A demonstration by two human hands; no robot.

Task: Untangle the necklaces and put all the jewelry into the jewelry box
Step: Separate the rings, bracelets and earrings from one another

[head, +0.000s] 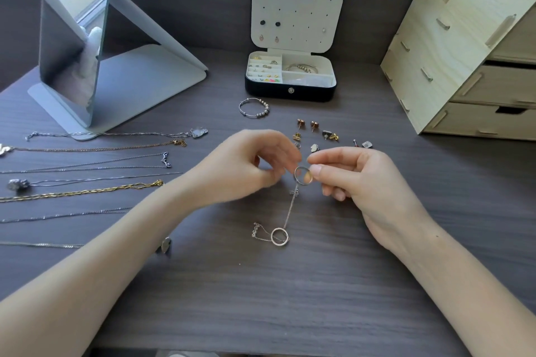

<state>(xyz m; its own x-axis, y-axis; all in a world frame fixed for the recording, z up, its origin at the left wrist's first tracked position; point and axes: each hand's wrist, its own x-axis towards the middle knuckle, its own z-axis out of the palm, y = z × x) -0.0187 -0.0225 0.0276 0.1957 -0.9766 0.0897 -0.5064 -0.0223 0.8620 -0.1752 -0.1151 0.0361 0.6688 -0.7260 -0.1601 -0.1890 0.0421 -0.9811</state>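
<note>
In the head view, your right hand point(356, 180) pinches a silver ring point(303, 175). Its chain point(290, 211) hangs to a second ring point(280, 237) on the table point(319, 284) below. Your left hand point(252, 165) curls just beside the silver ring, perhaps touching it; I cannot tell its grip. The open jewelry box point(290, 93) stands beyond both hands.

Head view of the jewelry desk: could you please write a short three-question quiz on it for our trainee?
1. True or false: the jewelry box stands open.
2. The laid-out necklaces lie: A) left of the box, B) right of the box, C) inside the box.
3. Fill in: the right hand pinches a silver ____ on a chain.
Key: 1 true; 2 A; 3 ring.
</note>
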